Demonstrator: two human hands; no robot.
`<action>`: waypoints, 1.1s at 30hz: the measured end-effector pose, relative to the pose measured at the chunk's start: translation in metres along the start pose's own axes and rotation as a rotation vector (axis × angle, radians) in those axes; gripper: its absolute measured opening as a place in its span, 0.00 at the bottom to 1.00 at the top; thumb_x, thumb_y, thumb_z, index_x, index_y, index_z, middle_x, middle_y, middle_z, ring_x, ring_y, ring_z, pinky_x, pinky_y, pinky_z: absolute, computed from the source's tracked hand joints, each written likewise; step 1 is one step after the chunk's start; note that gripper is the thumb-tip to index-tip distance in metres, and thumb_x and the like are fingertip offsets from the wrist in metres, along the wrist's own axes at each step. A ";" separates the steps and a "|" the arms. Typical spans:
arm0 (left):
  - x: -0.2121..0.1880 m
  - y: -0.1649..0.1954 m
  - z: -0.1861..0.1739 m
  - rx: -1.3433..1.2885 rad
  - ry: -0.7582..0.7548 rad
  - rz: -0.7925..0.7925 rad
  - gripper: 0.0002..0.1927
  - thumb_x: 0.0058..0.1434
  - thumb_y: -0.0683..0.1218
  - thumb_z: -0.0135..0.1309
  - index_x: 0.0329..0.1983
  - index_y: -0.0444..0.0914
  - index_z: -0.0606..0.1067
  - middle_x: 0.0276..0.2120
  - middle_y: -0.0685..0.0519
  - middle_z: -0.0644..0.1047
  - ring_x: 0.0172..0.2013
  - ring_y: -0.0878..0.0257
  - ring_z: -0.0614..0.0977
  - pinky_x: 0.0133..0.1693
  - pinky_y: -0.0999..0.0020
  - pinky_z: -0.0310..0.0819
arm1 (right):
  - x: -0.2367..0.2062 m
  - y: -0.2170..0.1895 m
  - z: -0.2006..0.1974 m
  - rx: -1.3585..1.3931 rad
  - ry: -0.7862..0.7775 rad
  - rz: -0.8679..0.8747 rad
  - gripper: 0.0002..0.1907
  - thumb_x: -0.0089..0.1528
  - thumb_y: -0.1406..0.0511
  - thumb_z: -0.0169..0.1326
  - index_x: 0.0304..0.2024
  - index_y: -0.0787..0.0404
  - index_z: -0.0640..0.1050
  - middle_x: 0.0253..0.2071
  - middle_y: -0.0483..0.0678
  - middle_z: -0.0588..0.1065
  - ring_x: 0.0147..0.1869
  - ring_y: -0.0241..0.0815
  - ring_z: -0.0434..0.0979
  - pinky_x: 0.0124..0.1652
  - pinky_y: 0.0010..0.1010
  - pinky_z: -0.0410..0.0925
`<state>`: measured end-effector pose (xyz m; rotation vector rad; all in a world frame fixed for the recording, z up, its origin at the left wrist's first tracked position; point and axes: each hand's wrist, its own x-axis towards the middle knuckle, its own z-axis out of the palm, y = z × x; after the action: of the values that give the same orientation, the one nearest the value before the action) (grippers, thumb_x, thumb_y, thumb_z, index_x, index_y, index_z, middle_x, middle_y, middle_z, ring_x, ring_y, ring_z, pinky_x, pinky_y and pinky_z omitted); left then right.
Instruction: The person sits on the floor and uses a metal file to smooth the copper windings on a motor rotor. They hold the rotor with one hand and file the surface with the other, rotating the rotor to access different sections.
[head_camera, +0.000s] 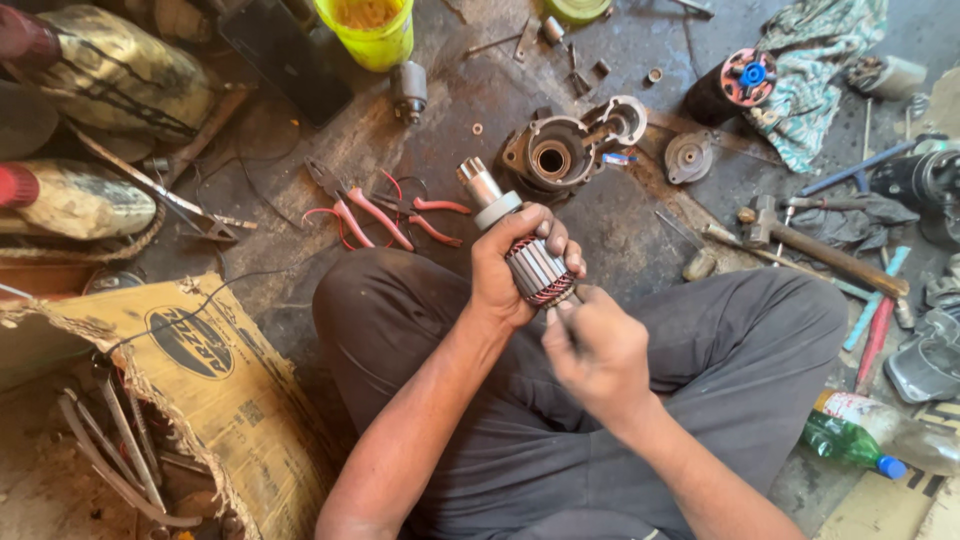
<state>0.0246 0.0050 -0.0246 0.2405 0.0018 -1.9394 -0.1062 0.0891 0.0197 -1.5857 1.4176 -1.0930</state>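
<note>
my left hand has its fingers wrapped tight around a motor armature, held over my lap with the shaft tilted up and away. my right hand is closed, pinching something thin at the armature's lower end; i cannot tell what. red-handled pliers and a metal housing lie on the floor beyond.

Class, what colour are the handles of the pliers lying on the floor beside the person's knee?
Red, seen in the head view: the steel pliers.
</note>
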 end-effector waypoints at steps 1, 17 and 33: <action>0.000 0.000 0.001 0.016 0.000 0.007 0.10 0.67 0.46 0.51 0.32 0.36 0.69 0.27 0.46 0.73 0.30 0.50 0.80 0.37 0.52 0.78 | 0.002 0.001 0.000 -0.127 -0.003 -0.118 0.11 0.63 0.72 0.58 0.46 0.60 0.71 0.28 0.48 0.76 0.25 0.47 0.81 0.27 0.35 0.72; 0.002 0.003 0.004 0.035 0.029 0.011 0.10 0.66 0.47 0.51 0.32 0.37 0.69 0.27 0.47 0.73 0.30 0.50 0.80 0.37 0.52 0.79 | 0.015 -0.001 -0.005 0.319 -0.034 0.297 0.08 0.61 0.70 0.57 0.42 0.59 0.72 0.30 0.51 0.77 0.27 0.48 0.81 0.23 0.36 0.71; 0.006 0.000 0.013 0.059 0.078 -0.031 0.10 0.64 0.48 0.50 0.30 0.39 0.66 0.26 0.49 0.70 0.30 0.52 0.74 0.37 0.55 0.71 | 0.014 0.006 -0.007 0.631 -0.008 0.344 0.08 0.64 0.70 0.56 0.38 0.64 0.69 0.31 0.57 0.77 0.24 0.46 0.78 0.23 0.36 0.73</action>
<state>0.0205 -0.0023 -0.0129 0.3573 0.0000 -1.9615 -0.1144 0.0741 0.0179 -0.8629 1.1261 -1.1655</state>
